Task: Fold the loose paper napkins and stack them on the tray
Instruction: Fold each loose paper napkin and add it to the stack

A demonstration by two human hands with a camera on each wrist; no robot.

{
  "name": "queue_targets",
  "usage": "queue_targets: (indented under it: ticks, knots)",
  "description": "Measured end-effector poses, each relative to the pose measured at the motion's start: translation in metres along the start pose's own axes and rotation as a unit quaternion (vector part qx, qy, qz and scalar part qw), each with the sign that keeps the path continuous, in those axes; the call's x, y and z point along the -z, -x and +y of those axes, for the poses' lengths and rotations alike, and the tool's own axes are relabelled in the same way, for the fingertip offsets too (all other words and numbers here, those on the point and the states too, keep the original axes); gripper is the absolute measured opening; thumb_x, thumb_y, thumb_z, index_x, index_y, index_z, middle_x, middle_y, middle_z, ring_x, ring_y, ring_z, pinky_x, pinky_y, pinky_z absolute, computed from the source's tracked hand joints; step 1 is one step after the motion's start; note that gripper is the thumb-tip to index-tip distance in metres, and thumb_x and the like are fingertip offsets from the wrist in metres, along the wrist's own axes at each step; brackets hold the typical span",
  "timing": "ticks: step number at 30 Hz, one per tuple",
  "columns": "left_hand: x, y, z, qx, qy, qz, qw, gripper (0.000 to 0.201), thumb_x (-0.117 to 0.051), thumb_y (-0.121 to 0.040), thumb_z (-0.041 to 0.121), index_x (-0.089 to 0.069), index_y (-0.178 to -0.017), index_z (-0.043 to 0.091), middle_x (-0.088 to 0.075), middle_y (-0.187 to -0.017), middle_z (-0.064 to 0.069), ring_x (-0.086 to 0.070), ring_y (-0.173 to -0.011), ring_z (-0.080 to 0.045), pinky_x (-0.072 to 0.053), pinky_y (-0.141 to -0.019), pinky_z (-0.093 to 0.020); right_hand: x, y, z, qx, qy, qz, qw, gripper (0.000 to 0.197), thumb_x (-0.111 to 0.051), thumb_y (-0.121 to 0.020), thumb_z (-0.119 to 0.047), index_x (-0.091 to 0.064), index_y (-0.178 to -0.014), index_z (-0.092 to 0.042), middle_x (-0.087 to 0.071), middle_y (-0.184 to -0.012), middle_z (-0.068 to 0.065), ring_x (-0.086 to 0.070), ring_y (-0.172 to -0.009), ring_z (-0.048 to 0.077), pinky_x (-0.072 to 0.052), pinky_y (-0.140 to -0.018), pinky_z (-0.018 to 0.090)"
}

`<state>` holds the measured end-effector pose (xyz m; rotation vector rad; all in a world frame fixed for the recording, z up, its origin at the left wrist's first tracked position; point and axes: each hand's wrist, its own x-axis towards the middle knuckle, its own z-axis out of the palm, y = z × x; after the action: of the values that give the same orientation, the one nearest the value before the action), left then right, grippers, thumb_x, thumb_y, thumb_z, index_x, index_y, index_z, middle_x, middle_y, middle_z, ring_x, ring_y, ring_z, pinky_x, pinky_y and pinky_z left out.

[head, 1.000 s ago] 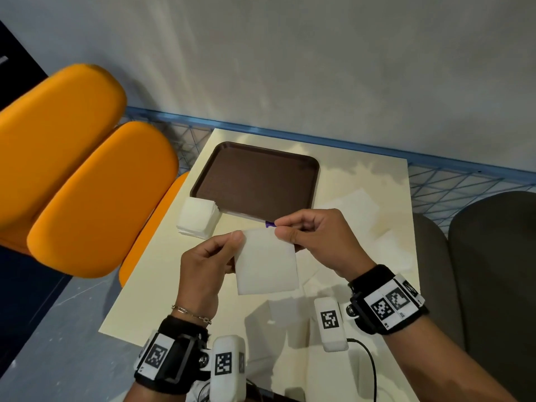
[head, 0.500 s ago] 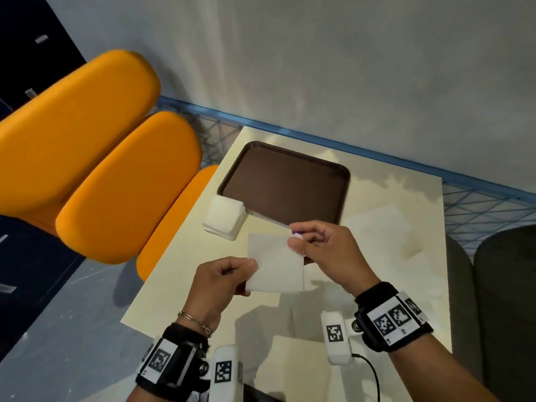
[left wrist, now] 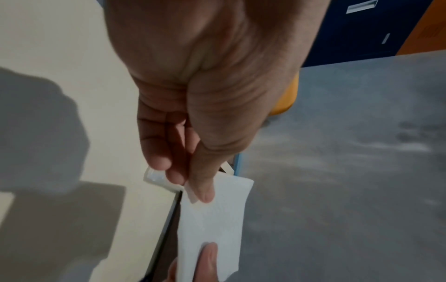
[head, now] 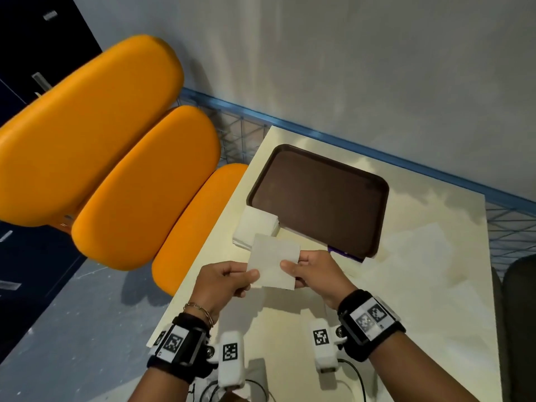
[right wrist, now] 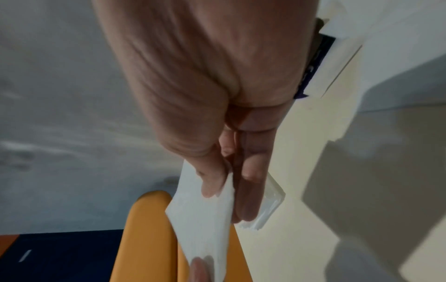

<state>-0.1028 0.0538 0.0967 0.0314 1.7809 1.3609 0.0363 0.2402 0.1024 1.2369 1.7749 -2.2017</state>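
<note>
Change since half a second earlier: the held napkin point(head: 274, 264) sits closer to the stack and tray, with the right thumb now laid lower on its right edge; the camera view has swung, so the orange chairs fill more of the left. Orange chairs point(head: 116, 175): three padded pieces, left of the desk, over grey floor. Left hand point(head: 224, 281): thumb and fingers pinch the napkin's lower left edge, above the desk's left margin. Napkin: white, folded to a rough square, held in the air between both hands, apart from the desk point(head: 435, 300). Napkin stack point(head: 255, 227): folded white pieces on the desk, touching the tray's near left corner, partly hidden behind the held napkin. Tray point(head: 319, 195): brown, rectangular, nothing on it. Right hand point(head: 314, 274): thumb on top, fingers beneath, clamped on the napkin's right edge. Loose napkins point(head: 417, 250): unfolded, flat on the desk, right of the tray.
</note>
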Motion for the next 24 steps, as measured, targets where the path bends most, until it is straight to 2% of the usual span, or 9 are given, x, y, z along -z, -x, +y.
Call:
queue_targets:
  ticks: [2, 4, 9, 10, 12, 14, 15, 21, 24]
  knots:
    - [0.009, -0.024, 0.005, 0.003, -0.005, 0.026, 1.0, 0.017, -0.092, -0.079, 0.019, -0.083, -0.089, 0.008, -0.078, -0.078, -0.007, -0.065, -0.064, -0.015, -0.059, -0.065, -0.03, -0.01, -0.023, -0.003, -0.018, -0.006, 0.014, 1.0, 0.017, -0.074, -0.099, -0.013, -0.078, -0.113, -0.003, -0.082, -0.1, 0.01, -0.079, -0.084, 0.019, -0.061, -0.069, 0.03]
    - [0.015, -0.05, 0.009, -0.003, -0.032, 0.043, 0.999, 0.016, -0.09, -0.081, 0.027, -0.084, -0.088, 0.014, -0.081, -0.084, 0.0, -0.067, -0.067, -0.012, -0.06, -0.066, -0.028, -0.018, -0.046, -0.008, -0.022, 0.011, 0.028, 0.999, 0.016, -0.074, -0.099, -0.012, -0.078, -0.11, -0.001, -0.082, -0.095, 0.007, -0.078, -0.076, 0.015, -0.06, -0.065, 0.026]
    - [0.019, -0.114, 0.013, -0.038, -0.077, 0.088, 0.992, 0.01, -0.086, -0.086, 0.03, -0.083, -0.085, 0.021, -0.081, -0.087, 0.007, -0.071, -0.076, -0.015, -0.061, -0.076, -0.034, -0.032, -0.105, -0.017, -0.036, 0.033, 0.064, 0.997, 0.017, -0.077, -0.096, -0.01, -0.079, -0.111, -0.001, -0.082, -0.098, 0.008, -0.08, -0.084, 0.021, -0.066, -0.078, 0.037]
    - [0.019, -0.125, 0.013, -0.039, -0.084, 0.095, 0.991, 0.01, -0.086, -0.086, 0.03, -0.083, -0.084, 0.021, -0.081, -0.087, 0.007, -0.071, -0.075, -0.015, -0.061, -0.077, -0.033, -0.034, -0.115, -0.017, -0.039, 0.046, 0.077, 0.995, 0.015, -0.079, -0.095, -0.011, -0.079, -0.106, -0.001, -0.082, -0.094, 0.009, -0.079, -0.079, 0.02, -0.066, -0.076, 0.037]
    - [0.019, -0.142, 0.013, -0.036, -0.1, 0.108, 0.988, 0.01, -0.086, -0.085, 0.031, -0.083, -0.083, 0.021, -0.08, -0.084, 0.008, -0.072, -0.078, -0.012, -0.059, -0.079, -0.029, -0.034, -0.13, -0.016, -0.045, 0.084, 0.104, 0.99, 0.013, -0.082, -0.092, -0.015, -0.078, -0.086, -0.004, -0.079, -0.077, 0.008, -0.074, -0.065, 0.019, -0.066, -0.071, 0.038]
    - [0.019, -0.155, 0.011, -0.034, -0.126, 0.116, 0.985, 0.012, -0.086, -0.084, 0.033, -0.084, -0.084, 0.021, -0.079, -0.084, 0.009, -0.072, -0.085, -0.01, -0.056, -0.08, -0.025, -0.035, -0.141, -0.011, -0.055, 0.106, 0.131, 0.984, 0.031, -0.085, -0.09, -0.019, -0.068, -0.065, -0.013, -0.072, -0.063, 0.003, -0.069, -0.057, 0.019, -0.063, -0.063, 0.038]
    - [0.019, -0.16, 0.009, -0.033, -0.136, 0.116, 0.983, 0.013, -0.086, -0.083, 0.034, -0.084, -0.085, 0.021, -0.079, -0.086, 0.01, -0.072, -0.087, -0.009, -0.055, -0.081, -0.025, -0.036, -0.146, -0.007, -0.061, 0.113, 0.14, 0.982, 0.036, -0.085, -0.09, -0.022, -0.064, -0.061, -0.016, -0.071, -0.06, 0.002, -0.067, -0.055, 0.02, -0.062, -0.061, 0.038]
    - [0.018, -0.174, 0.002, -0.036, -0.168, 0.118, 0.978, 0.013, -0.087, -0.082, 0.036, -0.082, -0.082, 0.024, -0.078, -0.084, 0.015, -0.072, -0.086, -0.005, -0.052, -0.072, -0.02, -0.04, -0.157, 0.006, -0.069, 0.099, 0.173, 0.978, 0.04, -0.084, -0.088, -0.027, -0.059, -0.06, -0.016, -0.064, -0.055, 0.007, -0.051, -0.05, 0.023, -0.05, -0.053, 0.035]
    - [0.016, -0.177, 0.0, -0.033, -0.177, 0.126, 0.976, 0.015, -0.088, -0.08, 0.039, -0.081, -0.08, 0.025, -0.077, -0.082, 0.015, -0.071, -0.085, -0.007, -0.057, -0.077, -0.025, -0.038, -0.157, 0.008, -0.075, 0.098, 0.182, 0.976, 0.035, -0.085, -0.088, -0.03, -0.064, -0.065, -0.013, -0.066, -0.057, 0.007, -0.053, -0.052, 0.023, -0.05, -0.053, 0.034]
